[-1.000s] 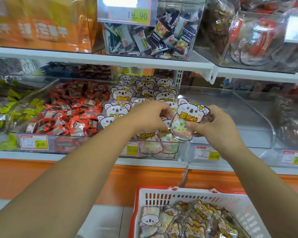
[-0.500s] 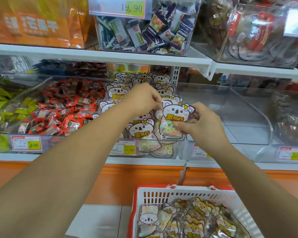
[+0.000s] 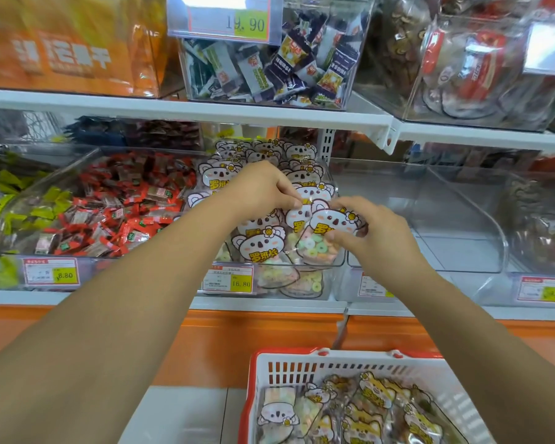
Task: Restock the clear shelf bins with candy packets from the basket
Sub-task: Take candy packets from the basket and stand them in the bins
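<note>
Arms outstretched, left hand (image 3: 263, 187) beside right hand (image 3: 377, 240), fingers (image 3: 339, 240) curled.

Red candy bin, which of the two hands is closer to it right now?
Left. The left hand grips koala packets in the bin next to the red candy bin; the right hand pinches a ring-candy packet farther right.

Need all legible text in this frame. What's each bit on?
"19.90": top-shelf price tag, on the bin of mixed dark packets.
"8.80": red-candy bin tag.
"16.80": koala bin tag.
"罗班长": koala packets.
Too blurred to read: orange box lettering, far-right tag, small print on every tag.
</note>
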### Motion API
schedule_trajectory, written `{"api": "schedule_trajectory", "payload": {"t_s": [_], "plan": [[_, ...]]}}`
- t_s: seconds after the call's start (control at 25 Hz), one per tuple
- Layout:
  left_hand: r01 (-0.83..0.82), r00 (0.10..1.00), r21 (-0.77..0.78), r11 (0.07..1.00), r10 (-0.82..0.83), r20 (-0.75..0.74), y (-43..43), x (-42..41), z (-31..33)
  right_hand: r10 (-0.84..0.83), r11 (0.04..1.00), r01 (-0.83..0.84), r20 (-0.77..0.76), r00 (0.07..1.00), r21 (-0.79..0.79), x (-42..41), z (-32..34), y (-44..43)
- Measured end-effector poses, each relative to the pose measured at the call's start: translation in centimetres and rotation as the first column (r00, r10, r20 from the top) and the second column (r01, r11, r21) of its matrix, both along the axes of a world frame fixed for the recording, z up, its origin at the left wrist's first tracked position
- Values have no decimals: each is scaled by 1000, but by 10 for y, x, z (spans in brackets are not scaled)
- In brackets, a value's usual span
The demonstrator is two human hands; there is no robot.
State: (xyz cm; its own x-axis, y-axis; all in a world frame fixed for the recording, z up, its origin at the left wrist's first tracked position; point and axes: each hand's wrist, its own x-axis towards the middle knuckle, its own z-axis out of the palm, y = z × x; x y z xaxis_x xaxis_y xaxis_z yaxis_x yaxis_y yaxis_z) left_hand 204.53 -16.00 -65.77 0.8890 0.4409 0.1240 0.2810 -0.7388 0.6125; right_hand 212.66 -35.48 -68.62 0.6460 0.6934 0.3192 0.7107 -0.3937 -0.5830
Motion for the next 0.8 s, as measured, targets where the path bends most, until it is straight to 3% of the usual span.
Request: {"api": "schedule_trajectory", "payload": {"t_s": [0.28,0.44,0.8], "plan": [[2,1000,-33,999,-2,-10,2,-2,1,43,957,-19,75,996,-288,13,16,4],[-9,1000,-31,999,9,-2,3,-3,1,131,885,-56,130,983,-463,15,39,15],[0,1000,27,1000,-1,27,4,-2,-4,233,797,-87,170,957,-598,17,47,39]]}}
